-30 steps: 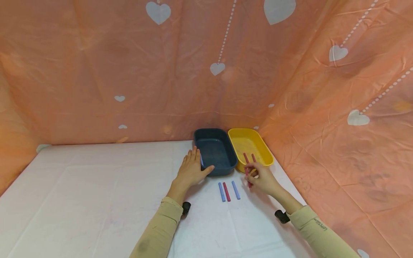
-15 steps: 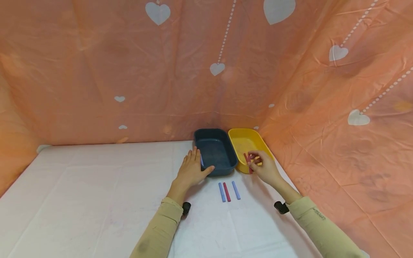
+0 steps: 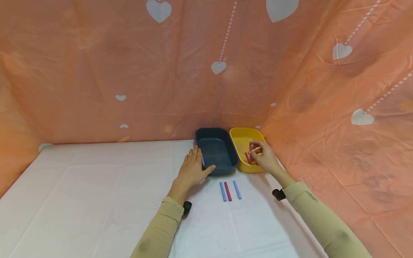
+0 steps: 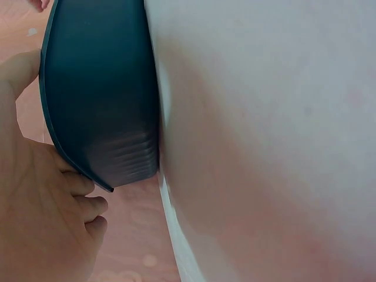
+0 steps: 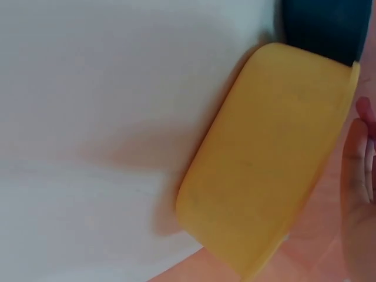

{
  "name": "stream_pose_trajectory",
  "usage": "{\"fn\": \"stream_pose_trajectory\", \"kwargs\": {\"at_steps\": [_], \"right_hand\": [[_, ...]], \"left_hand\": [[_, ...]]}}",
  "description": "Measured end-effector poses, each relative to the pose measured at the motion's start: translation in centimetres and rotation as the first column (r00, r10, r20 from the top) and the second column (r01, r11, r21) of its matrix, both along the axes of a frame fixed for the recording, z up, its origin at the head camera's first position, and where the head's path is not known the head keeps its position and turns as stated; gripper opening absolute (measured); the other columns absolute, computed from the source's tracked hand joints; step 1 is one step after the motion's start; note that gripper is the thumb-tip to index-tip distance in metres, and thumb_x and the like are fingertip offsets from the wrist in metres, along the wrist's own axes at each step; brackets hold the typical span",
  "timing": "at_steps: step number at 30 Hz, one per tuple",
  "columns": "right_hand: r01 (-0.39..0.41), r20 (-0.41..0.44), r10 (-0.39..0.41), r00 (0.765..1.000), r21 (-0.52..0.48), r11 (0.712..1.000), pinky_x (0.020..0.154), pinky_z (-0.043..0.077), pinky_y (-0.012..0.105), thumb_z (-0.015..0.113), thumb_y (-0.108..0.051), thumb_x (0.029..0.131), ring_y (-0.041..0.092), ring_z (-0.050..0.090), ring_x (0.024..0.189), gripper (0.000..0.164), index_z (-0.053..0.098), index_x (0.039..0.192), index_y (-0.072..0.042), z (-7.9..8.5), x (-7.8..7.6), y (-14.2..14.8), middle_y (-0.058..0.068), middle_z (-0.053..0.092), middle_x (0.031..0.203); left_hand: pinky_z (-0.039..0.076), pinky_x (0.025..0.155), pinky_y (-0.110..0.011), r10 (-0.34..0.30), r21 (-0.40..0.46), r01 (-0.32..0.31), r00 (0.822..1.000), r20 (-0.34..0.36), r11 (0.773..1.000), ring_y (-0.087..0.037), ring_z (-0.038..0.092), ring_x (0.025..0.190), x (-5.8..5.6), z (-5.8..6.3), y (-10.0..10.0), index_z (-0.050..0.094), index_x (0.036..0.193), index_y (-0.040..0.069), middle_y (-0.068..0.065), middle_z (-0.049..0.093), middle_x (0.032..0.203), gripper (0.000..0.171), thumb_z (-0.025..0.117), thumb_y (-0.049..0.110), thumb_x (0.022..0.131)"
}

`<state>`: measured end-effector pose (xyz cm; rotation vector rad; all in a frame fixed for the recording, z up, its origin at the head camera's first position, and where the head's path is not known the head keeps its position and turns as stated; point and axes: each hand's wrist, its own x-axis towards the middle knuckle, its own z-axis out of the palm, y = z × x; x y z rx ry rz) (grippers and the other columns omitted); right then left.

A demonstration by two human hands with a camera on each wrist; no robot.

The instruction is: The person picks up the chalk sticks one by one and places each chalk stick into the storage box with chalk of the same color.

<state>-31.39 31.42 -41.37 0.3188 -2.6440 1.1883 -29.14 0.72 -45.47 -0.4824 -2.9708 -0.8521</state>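
Observation:
My right hand (image 3: 267,157) pinches a red chalk stick (image 3: 250,147) over the yellow bin (image 3: 239,138); its end peeks in at the right edge of the right wrist view, beyond the yellow wall (image 5: 264,147). Below it, another red chalk stick (image 3: 247,157) lies inside that bin. My left hand (image 3: 191,168) rests on the near left corner of the dark blue bin (image 3: 222,171), fingers along the side rim and thumb at the front rim. A blue chalk stick (image 3: 203,159) shows in the dark bin beside those fingers. The left wrist view shows the bin's outer wall (image 4: 100,88).
On the white tablecloth (image 3: 96,200) in front of the bins lie a blue chalk stick (image 3: 223,191), a red one (image 3: 227,191) and another blue one (image 3: 237,190). An orange curtain with hearts (image 3: 180,89) hangs behind and at the right.
My right hand has moved forward from the bin's near side to above the yellow bin's inside, carrying the red chalk stick. My left hand stays on the dark bin.

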Motion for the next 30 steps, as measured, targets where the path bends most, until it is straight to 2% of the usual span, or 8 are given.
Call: {"fn": "stream_pose_trajectory", "kwargs": {"at_steps": [10,20,24,30], "right_hand": [[-0.026,0.109,0.021,0.994,0.044,0.999,0.066,0.056,0.019,0.07,-0.003,0.098,0.032,0.067,0.091,0.041,0.058,0.136,0.006,-0.9,-2.6,-0.2,0.021,0.06,0.116],[-0.074,0.152,0.058,0.987,0.103,0.992,0.075,0.055,0.024,0.071,-0.003,0.096,0.03,0.067,0.085,0.036,0.06,0.129,0.007,-1.4,-4.4,-0.2,0.024,0.065,0.111],[-0.07,0.214,0.039,0.976,0.14,0.988,0.077,0.054,0.025,0.071,-0.005,0.097,0.028,0.063,0.087,0.035,0.061,0.129,0.005,-1.6,-4.9,-0.2,0.021,0.065,0.111],[-0.083,0.277,0.042,0.96,0.136,0.987,0.073,0.053,0.023,0.071,-0.002,0.096,0.027,0.062,0.086,0.034,0.061,0.128,0.007,-1.7,-5.4,-0.2,0.02,0.065,0.109]], "left_hand": [[0.01,0.129,-0.049,-0.004,-0.005,0.004,1.0,-0.002,1.0,-0.039,0.008,0.16,-0.1,-0.1,-0.1,0.013,0.164,-0.004,-0.02,0.006,0.173,0.103,0.055,0.064,0.1],[0.009,0.129,-0.049,-0.001,-0.014,0.001,1.0,0.0,1.0,-0.038,0.007,0.16,-0.3,-0.1,0.0,0.013,0.164,-0.004,-0.019,0.005,0.174,0.102,0.054,0.065,0.1],[0.009,0.129,-0.048,0.001,-0.016,-0.001,1.0,0.006,1.0,-0.037,0.007,0.16,-0.2,-0.1,0.0,0.013,0.164,-0.003,-0.018,0.005,0.174,0.103,0.054,0.065,0.1],[0.01,0.129,-0.048,0.001,-0.017,-0.001,1.0,0.005,1.0,-0.038,0.008,0.16,-0.2,-0.1,-0.1,0.014,0.164,-0.004,-0.019,0.005,0.174,0.103,0.053,0.065,0.1]]}}
